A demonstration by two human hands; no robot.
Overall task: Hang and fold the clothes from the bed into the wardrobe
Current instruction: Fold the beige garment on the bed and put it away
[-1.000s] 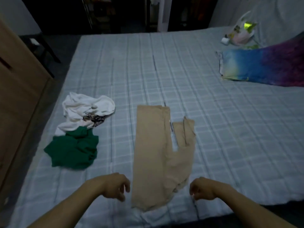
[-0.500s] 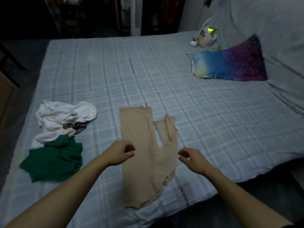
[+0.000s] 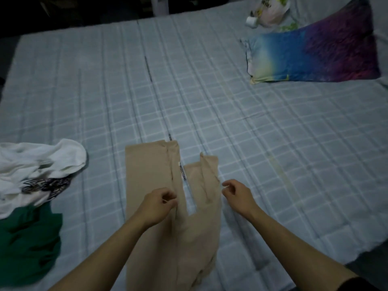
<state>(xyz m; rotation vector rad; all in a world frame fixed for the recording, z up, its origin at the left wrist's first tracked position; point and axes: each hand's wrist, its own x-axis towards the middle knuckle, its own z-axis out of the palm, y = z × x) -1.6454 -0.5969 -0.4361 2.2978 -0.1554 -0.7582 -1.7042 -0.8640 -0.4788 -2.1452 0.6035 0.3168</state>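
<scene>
Three garments on the bed (image 3: 241, 127): one beige garment (image 3: 151, 177) flat at the near edge, one white shirt (image 3: 39, 162) and one green top (image 3: 27, 244) bunched at the left edge. The left hand (image 3: 156, 204) and right hand (image 3: 237, 193) hang over the beige garment with fingers curled; whether either pinches fabric cannot be told. One pillow (image 3: 315, 55) and one bag (image 3: 270, 9) occupy the far right corner.

dim light – checked pale-blue bed cover (image 3: 231, 122), rainbow pillow (image 3: 315, 57) far right, dark beyond
</scene>
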